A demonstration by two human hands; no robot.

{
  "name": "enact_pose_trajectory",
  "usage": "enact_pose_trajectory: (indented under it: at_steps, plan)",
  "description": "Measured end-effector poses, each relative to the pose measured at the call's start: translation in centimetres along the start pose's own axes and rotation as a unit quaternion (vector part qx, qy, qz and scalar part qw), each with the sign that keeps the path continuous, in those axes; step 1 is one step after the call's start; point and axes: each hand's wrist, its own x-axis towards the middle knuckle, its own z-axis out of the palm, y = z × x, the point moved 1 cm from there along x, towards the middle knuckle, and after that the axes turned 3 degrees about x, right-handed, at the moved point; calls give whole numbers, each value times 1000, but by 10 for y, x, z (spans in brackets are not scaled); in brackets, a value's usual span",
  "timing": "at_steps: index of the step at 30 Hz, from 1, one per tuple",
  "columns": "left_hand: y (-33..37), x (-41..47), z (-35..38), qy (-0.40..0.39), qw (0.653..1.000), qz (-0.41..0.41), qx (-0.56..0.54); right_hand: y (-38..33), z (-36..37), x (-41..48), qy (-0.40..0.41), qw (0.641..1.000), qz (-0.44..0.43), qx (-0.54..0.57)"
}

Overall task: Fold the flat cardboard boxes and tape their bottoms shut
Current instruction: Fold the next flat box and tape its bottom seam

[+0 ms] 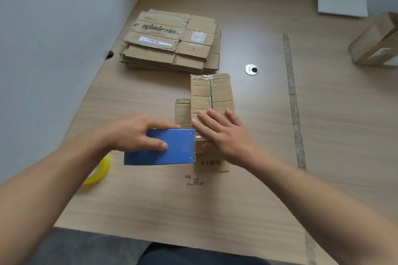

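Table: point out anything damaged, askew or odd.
A long strip of old tape is stuck straight onto the table. The stack of flat boxes is unevenly fanned, with ragged, torn flap edges.

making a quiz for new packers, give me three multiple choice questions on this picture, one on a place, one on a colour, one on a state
1. Where does the stack of flat boxes lie?
A) on the table, beyond both hands, to the far left
B) on the floor
C) on top of the box being taped

2. What colour is the tape dispenser?
A) red
B) blue
C) green

3. How does the right hand meet the box?
A) flat on it, fingers straight
B) curled in a fist above it
C) nowhere near it

Answers:
1 A, the stack sits past the hands on the far left of the table.
2 B, the dispenser that the left hand grips is plainly blue.
3 A, the palm and straight fingers rest on the box top.
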Motion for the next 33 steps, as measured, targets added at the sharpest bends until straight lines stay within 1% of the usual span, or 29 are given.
enact_pose_trajectory:
  at_steps: [4,6,9,12,14,17,24,28,30,33]
  plan:
    - [-4,-14,7,29,999,-8,12,3,7,2,36,999,1,-9]
    - [-7,-22,9,45,998,-10,31,2,7,4,45,999,-4,-4]
    - [-11,-29,8,63,998,-10,24,2,7,5,53,999,-9,4]
    - [-14,-27,5,48,998,-21,23,3,7,4,66,998,-6,-2]
    - [-22,-29,0,37,999,-38,10,3,5,4,61,998,-4,-7]
    - [-32,-28,-6,41,997,-66,16,-2,1,7,54,998,4,-11]
    - [-13,21,6,68,983,-86,146,-6,0,6,30,999,18,-3]
    - [4,21,10,93,969,-111,198,-10,-3,8,-8,999,46,-1]
    - [16,19,13,120,961,-123,219,-11,-3,8,-21,998,57,9]
    - [35,27,21,169,938,-138,267,-12,-1,11,-39,997,64,25]
